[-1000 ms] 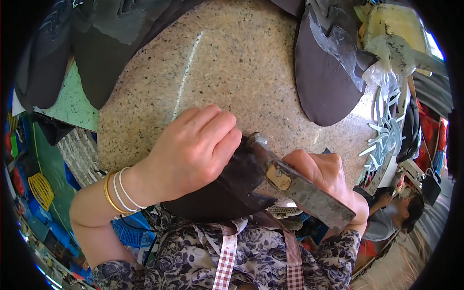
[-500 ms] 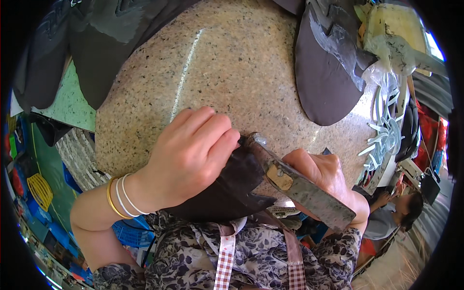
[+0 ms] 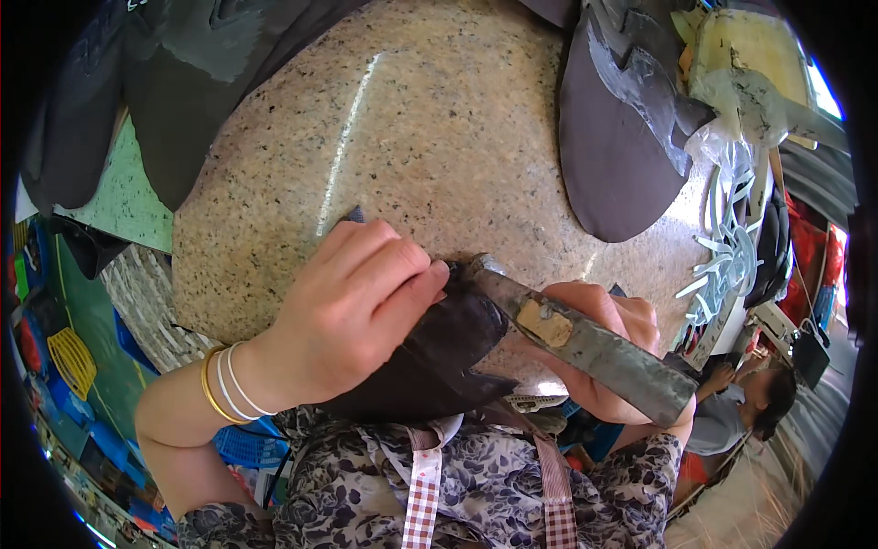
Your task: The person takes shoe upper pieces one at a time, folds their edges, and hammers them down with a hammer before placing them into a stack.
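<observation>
Under my left hand (image 3: 352, 306) lies a black leather piece (image 3: 430, 361) with a notched edge, partly over the stone slab's near edge. The fingers of that hand pinch the piece's far edge, and a small dark tip pokes out beyond the knuckles. My right hand (image 3: 608, 311) is closed round a hammer (image 3: 622, 357) with a long grey metal head. The handle's wooden end shows in the head, while the rest of the handle is hidden below. The narrow end of the head is at the leather's edge, close beside my left fingertips; whether it touches cannot be told.
A speckled stone slab (image 3: 457, 137) forms the work surface. Dark cut pieces lie at its far left (image 3: 183, 101) and far right (image 3: 622, 156). Pale strips (image 3: 732, 247) hang along the right side. A person (image 3: 750, 403) sits beyond the right edge.
The hammer head has swung slightly, its wide end shifting right and up. My left hand has moved a little left, and a dark tip now shows beyond it.
</observation>
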Demonstrator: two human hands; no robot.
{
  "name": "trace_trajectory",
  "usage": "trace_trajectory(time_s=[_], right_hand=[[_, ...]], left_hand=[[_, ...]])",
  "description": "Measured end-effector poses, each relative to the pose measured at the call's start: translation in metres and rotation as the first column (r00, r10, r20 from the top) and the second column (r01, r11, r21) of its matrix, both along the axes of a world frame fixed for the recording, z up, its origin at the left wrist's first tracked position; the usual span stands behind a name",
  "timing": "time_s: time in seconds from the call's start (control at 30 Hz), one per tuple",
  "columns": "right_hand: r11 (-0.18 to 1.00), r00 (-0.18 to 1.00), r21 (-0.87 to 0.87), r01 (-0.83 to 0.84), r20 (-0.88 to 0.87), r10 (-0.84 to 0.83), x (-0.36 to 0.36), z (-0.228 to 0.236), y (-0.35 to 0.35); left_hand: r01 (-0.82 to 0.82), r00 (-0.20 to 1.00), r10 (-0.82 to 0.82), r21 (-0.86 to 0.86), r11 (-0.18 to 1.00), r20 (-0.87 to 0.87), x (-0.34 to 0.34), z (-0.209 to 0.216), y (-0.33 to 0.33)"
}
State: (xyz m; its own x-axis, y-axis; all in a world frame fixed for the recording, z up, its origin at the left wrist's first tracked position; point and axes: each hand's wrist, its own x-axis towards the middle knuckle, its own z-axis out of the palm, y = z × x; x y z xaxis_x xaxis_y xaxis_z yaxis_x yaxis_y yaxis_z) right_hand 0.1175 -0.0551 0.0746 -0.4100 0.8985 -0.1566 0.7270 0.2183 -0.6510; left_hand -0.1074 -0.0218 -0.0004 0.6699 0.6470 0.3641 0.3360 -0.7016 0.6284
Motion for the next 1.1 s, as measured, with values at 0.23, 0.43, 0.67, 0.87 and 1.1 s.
trace_trajectory(time_s=[0.23,0.43,0.67,0.87,1.1], right_hand=[[0.978,0.981,0.186,-0.094,0.186,0.059,-0.010,0.002,-0.001],[0.986,0.996,0.146,-0.084,0.016,0.082,-0.008,-0.005,0.013],[0.999,0.973,0.014,-0.053,0.224,0.048,-0.018,0.009,0.008],[0.978,0.962,0.138,-0.158,0.246,0.120,-0.014,0.009,0.008],[0.992,0.998,0.125,0.025,-0.064,-0.017,-0.001,-0.012,-0.003]], left_hand=[[0.028,0.998,-0.021,0.121,0.992,-0.056,0.005,0.003,-0.008],[0.066,0.993,-0.051,0.136,0.989,-0.106,0.003,0.007,-0.009],[0.066,0.991,-0.054,0.098,0.993,-0.121,0.002,0.010,-0.013],[0.040,0.999,-0.042,0.070,0.997,0.026,-0.009,-0.005,-0.013],[0.081,0.997,-0.080,0.059,0.995,-0.015,-0.009,-0.009,-0.008]])
